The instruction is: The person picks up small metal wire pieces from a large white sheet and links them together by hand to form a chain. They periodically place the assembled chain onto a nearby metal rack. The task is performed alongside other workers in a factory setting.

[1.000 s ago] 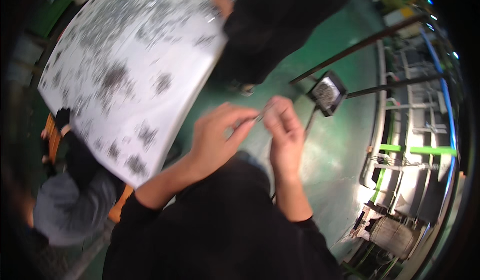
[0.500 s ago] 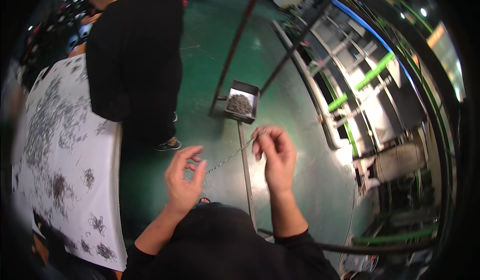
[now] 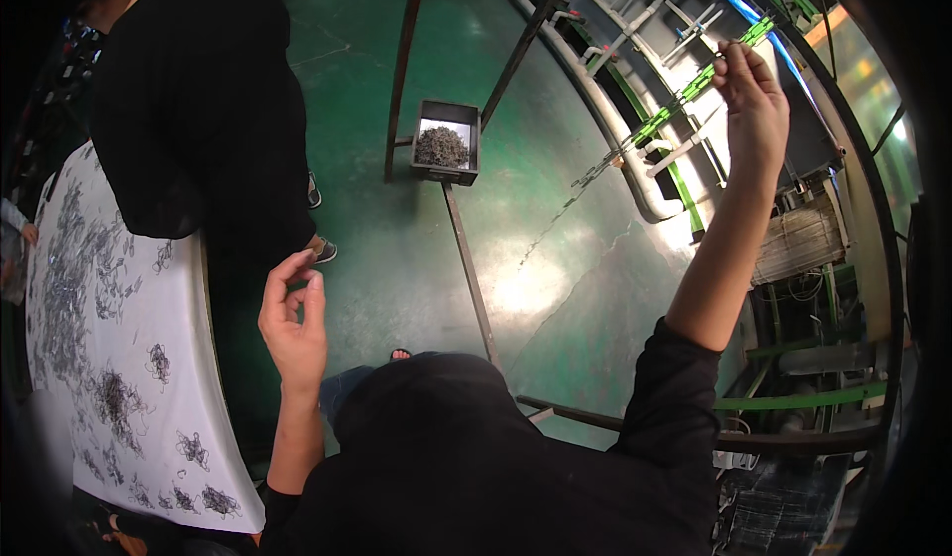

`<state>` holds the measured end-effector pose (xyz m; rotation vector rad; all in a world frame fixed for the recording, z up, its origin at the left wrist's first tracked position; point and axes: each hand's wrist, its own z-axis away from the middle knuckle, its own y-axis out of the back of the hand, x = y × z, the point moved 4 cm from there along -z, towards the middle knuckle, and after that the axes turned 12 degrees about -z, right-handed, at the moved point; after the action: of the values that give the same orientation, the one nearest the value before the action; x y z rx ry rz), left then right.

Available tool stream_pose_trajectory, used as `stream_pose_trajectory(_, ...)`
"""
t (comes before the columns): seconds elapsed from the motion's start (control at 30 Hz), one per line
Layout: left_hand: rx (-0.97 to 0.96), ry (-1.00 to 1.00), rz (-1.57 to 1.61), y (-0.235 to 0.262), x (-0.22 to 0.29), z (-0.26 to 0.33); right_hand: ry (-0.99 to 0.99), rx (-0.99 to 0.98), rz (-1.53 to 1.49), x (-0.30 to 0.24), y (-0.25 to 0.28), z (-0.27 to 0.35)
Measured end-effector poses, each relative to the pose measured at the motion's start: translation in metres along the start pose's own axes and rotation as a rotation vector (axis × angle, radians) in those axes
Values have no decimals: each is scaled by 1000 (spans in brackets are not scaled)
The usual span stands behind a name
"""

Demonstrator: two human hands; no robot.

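Note:
Raised at the upper right, my right hand (image 3: 754, 100) has its thumb and fingertips pinched together on a thin, dark chain-like strand (image 3: 595, 171). The strand slants down and left from the hand over the floor, fading out toward its lower end. Part of it crosses a bright green bar, where the two are hard to separate. My left hand (image 3: 296, 328) is held up at the left, over the floor beside the table. Its fingers are curled, with a gap to the thumb, and nothing shows between them.
A white-topped table (image 3: 183, 397) at the left bears scattered dark wire-like pieces and tangled clumps. A person in black (image 3: 203, 100) stands beside it. Ahead, a grey bin (image 3: 446, 172) holds a heap of small pieces, by dark metal posts (image 3: 405, 70). White pipes (image 3: 595, 95) run along the right.
My right hand has swung up and right with the strand. My left hand has moved left and slightly up. The strand no longer shows beside my left thumb.

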<state>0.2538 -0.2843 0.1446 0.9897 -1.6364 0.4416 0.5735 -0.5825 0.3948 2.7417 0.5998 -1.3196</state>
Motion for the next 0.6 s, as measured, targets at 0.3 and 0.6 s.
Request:
stream_pose_trajectory(0.3,26,39,-25,-2,-20,-8,46,244,95,-20,99,-107)
stream_pose_trajectory(0.6,25,73,-99,-6,-26,-12,208,336,220,-26,128,-175)
